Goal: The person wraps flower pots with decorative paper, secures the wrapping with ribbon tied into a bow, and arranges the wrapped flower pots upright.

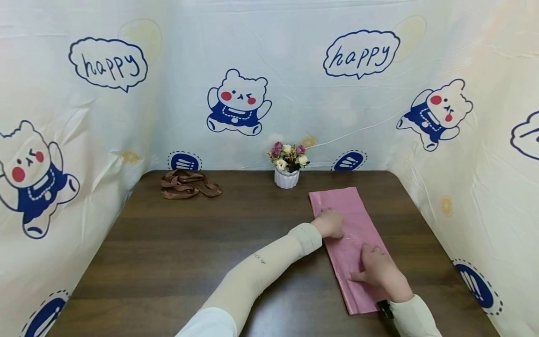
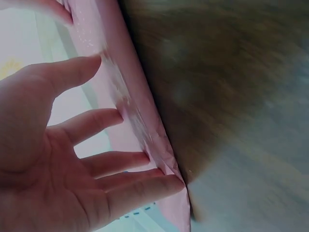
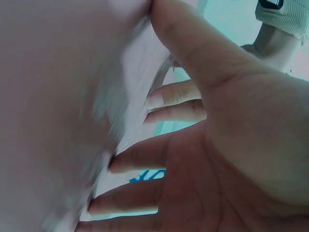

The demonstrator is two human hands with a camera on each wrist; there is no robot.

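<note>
A long pink folded sheet (image 1: 358, 215), slightly glossy and creased, lies at a slant on the right side of the table. My left hand (image 1: 330, 223) rests its fingertips on the sheet's upper left part. In the left wrist view, the spread fingers of that hand (image 2: 72, 159) touch the pink surface (image 2: 140, 101) near its edge. Lower down, my right hand (image 1: 381, 271) presses on the sheet with thumb and fingers apart. The right wrist view shows that hand (image 3: 207, 130) with its fingertips against the blurred pink surface (image 3: 58, 111).
A brown ribbon-like cloth (image 1: 185, 184) lies bunched at the table's back left. Near the back edge stands a white pot of artificial-looking flowers (image 1: 287, 178). The dark wooden table (image 1: 168, 262) is bordered by a printed curtain (image 1: 294, 103) behind and at both sides.
</note>
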